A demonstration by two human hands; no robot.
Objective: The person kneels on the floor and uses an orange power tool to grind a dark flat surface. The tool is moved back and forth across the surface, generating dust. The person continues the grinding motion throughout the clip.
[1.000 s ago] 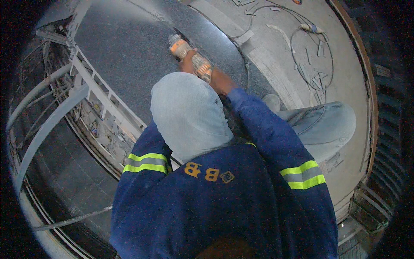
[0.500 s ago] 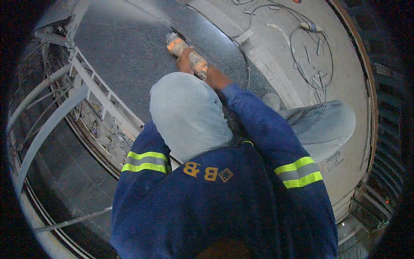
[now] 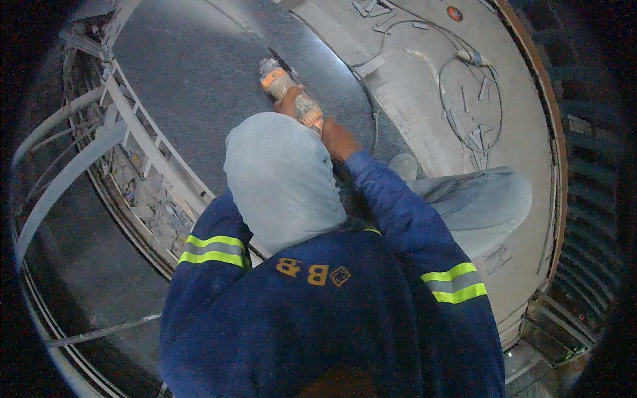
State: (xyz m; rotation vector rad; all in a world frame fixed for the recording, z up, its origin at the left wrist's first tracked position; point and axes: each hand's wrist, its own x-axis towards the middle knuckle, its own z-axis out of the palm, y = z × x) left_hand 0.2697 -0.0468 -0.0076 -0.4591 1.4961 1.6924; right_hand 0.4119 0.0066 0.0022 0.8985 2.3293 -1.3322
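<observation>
Both my hands hold a dusty angle grinder (image 3: pixel 298 96) with orange parts, over a dark grey speckled slab (image 3: pixel 192 93). My left hand (image 3: pixel 287 103) is wrapped round its body behind the head. At the rear end, my right hand (image 3: pixel 340 140) is closed on the tool, its fingers partly hidden. A thin dark disc (image 3: pixel 281 60) stands on edge at the grinder's far end, by the slab surface. Pale dust (image 3: pixel 232 18) sprays away from it to the far left. My raised knee (image 3: pixel 282 176) in dusty pale trousers hides part of the left forearm.
A cable (image 3: pixel 371 109) curves over the slab. On the pale floor to the right lie a looped cord with a connector (image 3: pixel 473 58), several cut strips (image 3: pixel 479 136) and an orange round thing (image 3: pixel 454 13). Left are a metal frame (image 3: pixel 156 156), curved pipes (image 3: pixel 70 176) and rubble (image 3: pixel 142 192).
My view has tipped and shifted slightly, so the floor things sit lower in the picture. The grinder stays in both hands, a little lower and further right in view; dust keeps spraying.
</observation>
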